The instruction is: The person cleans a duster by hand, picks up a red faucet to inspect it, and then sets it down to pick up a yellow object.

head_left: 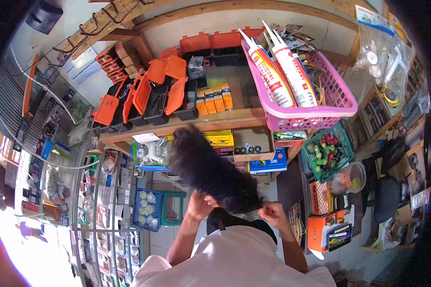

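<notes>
A long, black, fluffy duster (pixel 215 170) slants across the middle of the view, its far end up by the shelf edge and its near end close to my body. My right hand (pixel 274 214) is closed at the near end of the duster; a handle there is hard to make out. Against the duster's lower left side, my left hand (pixel 200 205) has its fingers curled in and partly hidden by the black fibres.
Black cases with orange lids (pixel 160 93) and small orange boxes (pixel 214 101) stand on the wooden shelf. A pink basket (pixel 311 112) holds sealant tubes (pixel 275 79). Lower right is a green basket (pixel 328 153); lower left are a blue crate (pixel 147 209) and green stool (pixel 173 208).
</notes>
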`<action>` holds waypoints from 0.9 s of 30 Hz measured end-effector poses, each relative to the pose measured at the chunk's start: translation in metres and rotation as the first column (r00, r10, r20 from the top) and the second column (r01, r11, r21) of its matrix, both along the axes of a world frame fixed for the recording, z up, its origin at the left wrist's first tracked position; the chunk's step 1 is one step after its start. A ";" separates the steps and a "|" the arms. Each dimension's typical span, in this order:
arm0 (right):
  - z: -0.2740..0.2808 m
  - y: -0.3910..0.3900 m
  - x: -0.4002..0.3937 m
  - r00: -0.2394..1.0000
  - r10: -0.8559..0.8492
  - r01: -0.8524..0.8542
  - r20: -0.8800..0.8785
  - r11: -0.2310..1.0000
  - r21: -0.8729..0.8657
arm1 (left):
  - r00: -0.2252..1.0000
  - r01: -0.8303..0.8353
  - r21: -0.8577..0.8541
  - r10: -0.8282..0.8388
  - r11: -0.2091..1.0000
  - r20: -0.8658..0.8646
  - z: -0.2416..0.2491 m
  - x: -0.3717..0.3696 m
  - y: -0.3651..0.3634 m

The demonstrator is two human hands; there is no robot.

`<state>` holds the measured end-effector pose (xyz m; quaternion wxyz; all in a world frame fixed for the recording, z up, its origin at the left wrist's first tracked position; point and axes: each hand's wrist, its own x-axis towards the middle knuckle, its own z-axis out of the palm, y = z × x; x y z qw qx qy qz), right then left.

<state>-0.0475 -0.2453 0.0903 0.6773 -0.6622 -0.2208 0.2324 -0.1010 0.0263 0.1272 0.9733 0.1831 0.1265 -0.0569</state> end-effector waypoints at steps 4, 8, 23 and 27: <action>0.002 0.001 0.006 0.984 0.090 -0.056 -0.156 0.977 0.205 | 0.990 -0.087 0.955 -0.082 0.284 0.114 0.015 0.008 0.018; 0.016 -0.001 0.029 0.995 0.079 -0.075 0.053 0.994 -0.085 | 0.904 -0.409 0.718 -0.358 -0.563 0.234 0.041 0.014 0.043; 0.042 0.051 0.043 0.947 0.011 0.042 0.322 0.987 -0.155 | 0.909 -0.408 0.432 -0.400 -0.805 0.113 0.104 0.025 0.082; 0.052 0.067 0.038 0.911 0.096 0.003 0.401 0.971 -0.239 | 0.947 -0.291 0.436 -0.322 -0.851 0.004 0.097 0.025 0.106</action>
